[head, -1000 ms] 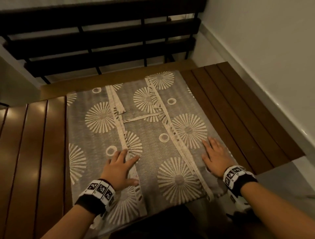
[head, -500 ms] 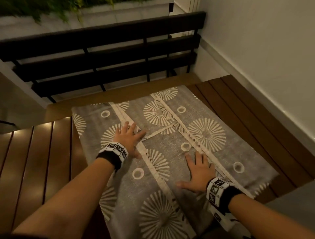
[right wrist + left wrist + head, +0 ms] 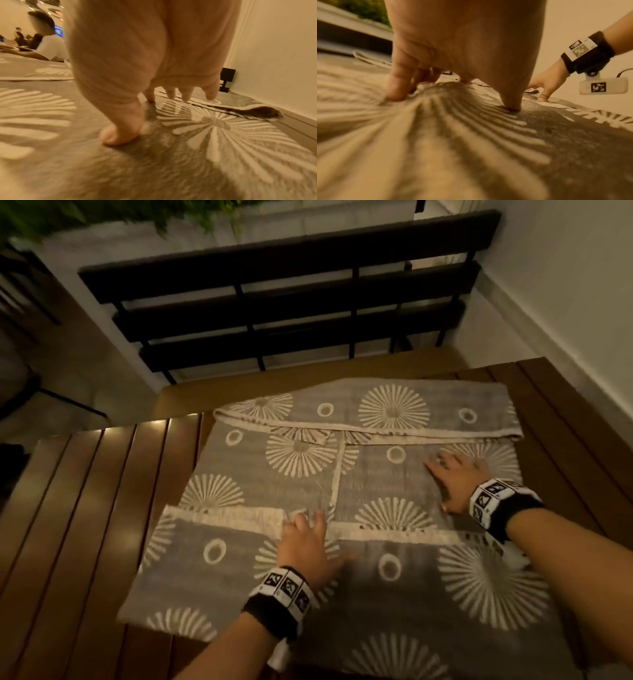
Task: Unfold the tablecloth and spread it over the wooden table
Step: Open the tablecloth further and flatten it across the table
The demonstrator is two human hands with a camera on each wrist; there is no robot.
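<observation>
Both hands lie spread, palm down, on the tablecloth (image 3: 376,474), holding nothing. The left hand (image 3: 305,549) presses with fingers apart near the middle of the cloth, its fingertips (image 3: 393,93) touching a pale hem band that runs crosswise, the thumb planted on the grey weave. The right hand (image 3: 455,481) rests farther away and to the right, fingers fanned toward the left, fingertips (image 3: 185,97) just short of a folded-over edge. The table (image 3: 85,525) is made of dark wooden slats, bare to the left and right of the cloth. A dark slatted bench (image 3: 291,302) stands beyond it, and a pale wall (image 3: 565,285) runs along the right. The cloth, grey with pale sunburst and ring patterns, lies still partly folded, its far edge doubled back.
</observation>
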